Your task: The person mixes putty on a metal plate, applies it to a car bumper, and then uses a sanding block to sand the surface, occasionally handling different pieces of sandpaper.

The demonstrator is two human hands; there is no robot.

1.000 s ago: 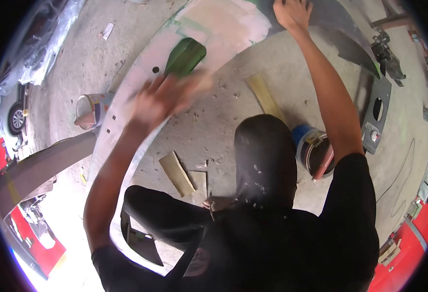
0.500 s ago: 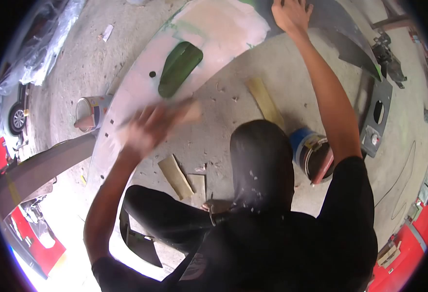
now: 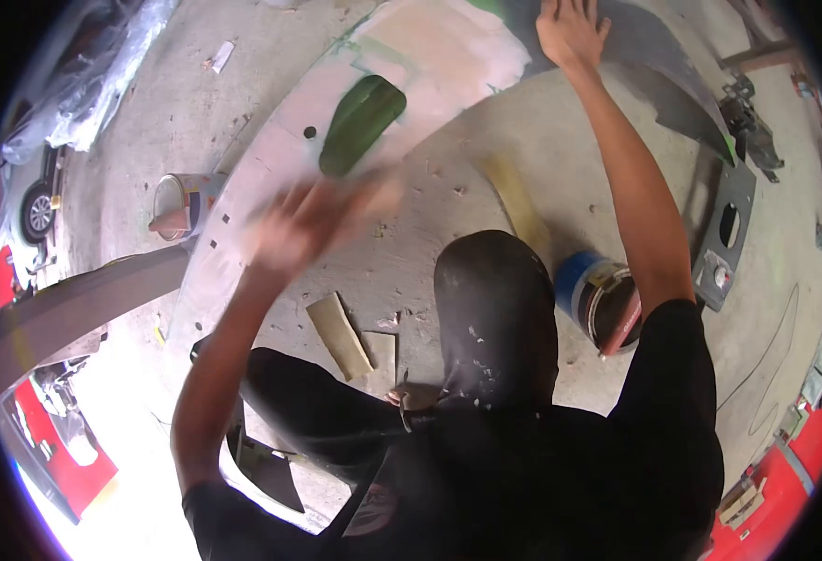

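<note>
A long curved car bumper (image 3: 275,140), with pale pinkish, green-edged and dark grey areas, lies across the floor in front of me. My left hand (image 3: 303,220) is over its near-left part, just below the dark green oval opening (image 3: 362,122). Motion smears its fingers; a dark edge shows beside them, but I cannot make out what it is. My right hand (image 3: 574,33) rests flat with fingers spread on the dark grey part at the top, holding nothing.
Near my knee are an open blue can (image 3: 574,276) with a reddish piece in it and yellowish strips of paper (image 3: 339,335). Another can (image 3: 179,201) stands beyond the bumper. A grey bracket (image 3: 724,234) lies at right, plastic sheeting (image 3: 93,84) at upper left.
My left hand has shifted slightly right and up over the bumper. My right hand stays spread on the grey part. The whole view has shifted a little.
</note>
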